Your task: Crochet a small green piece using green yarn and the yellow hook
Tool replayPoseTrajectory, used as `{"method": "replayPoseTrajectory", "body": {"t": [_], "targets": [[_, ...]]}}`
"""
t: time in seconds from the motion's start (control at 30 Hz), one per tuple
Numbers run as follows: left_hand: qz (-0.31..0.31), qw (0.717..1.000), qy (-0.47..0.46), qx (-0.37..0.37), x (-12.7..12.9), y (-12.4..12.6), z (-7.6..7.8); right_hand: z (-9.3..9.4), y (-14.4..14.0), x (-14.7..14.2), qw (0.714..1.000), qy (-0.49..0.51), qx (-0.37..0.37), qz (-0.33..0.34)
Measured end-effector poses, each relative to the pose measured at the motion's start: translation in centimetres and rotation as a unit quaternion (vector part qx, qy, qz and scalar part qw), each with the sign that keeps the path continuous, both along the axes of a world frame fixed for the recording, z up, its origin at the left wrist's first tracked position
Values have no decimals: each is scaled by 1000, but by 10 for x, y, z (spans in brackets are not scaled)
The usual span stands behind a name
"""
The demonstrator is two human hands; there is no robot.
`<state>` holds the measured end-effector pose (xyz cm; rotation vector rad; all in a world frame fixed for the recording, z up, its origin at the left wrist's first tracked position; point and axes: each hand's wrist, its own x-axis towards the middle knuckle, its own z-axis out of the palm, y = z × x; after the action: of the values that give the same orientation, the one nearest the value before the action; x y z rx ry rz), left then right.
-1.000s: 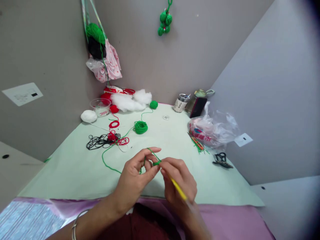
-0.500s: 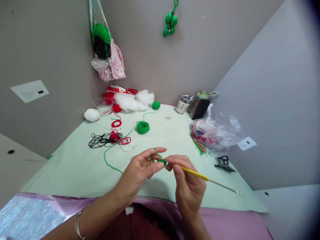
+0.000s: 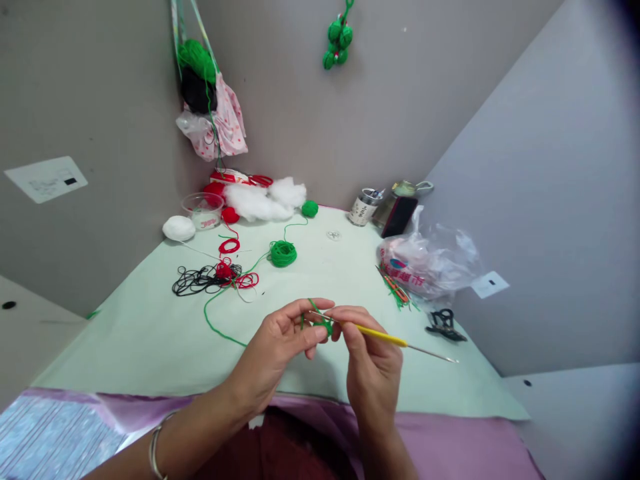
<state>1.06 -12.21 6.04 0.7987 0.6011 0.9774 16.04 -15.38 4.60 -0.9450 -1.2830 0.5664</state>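
Observation:
My left hand [image 3: 280, 347] pinches a small green crochet piece [image 3: 326, 326] between thumb and fingers, with green yarn looped over its raised index finger. In my right hand [image 3: 373, 360] is a crochet hook [image 3: 383, 335] with a yellow grip, held like a pen. Its thin metal tip lies at the crochet piece, by the yarn under the left index finger; the other metal end points out to the right. From the left hand the yarn trails over the table towards a wound green yarn ball [image 3: 283, 254]. Fingers partly hide the crochet piece.
Tangled black cord [image 3: 195, 280] and red yarn [image 3: 229, 246] lie left on the pale table cover [image 3: 150, 347]. White stuffing [image 3: 257, 202] and a clear tub [image 3: 203, 212] sit at the back. To the right are a can [image 3: 365, 207], a phone [image 3: 400, 217], a plastic bag [image 3: 425, 260] and black clips [image 3: 444, 325].
The hook has shifted left, its tip now showing further past the crochet piece towards the left index finger. My right hand moved slightly left with it. The whole view has shifted a little.

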Motion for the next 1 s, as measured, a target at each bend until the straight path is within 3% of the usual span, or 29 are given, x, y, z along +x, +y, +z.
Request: {"method": "replayPoseTrajectory", "body": {"t": [0.17,0.27,0.43,0.57,0.63,0.73,0.87,1.0], "targets": [[1,998,39,47,-2,-3,0,-3,3,3,992,118,-37,34],[8,996,60,66,-5,-1,-3,0,0,5,992,114,-35,38],[42,986,127,102,-6,-1,-6,2,-9,5,997,-78,18,-23],[87,973,162,137,-3,-5,-7,-5,-7,1,947,-277,147,-77],[66,981,145,107,-1,-6,-7,-9,-5,-1,927,-316,173,-104],[8,995,93,25,-2,-6,-3,-10,-5,0,950,-254,142,-117],[-8,998,60,-17,-4,-4,4,-3,-7,4,996,-63,21,-63],[-13,999,48,-9,-5,-4,5,-2,-5,7,997,73,-38,10]]}}
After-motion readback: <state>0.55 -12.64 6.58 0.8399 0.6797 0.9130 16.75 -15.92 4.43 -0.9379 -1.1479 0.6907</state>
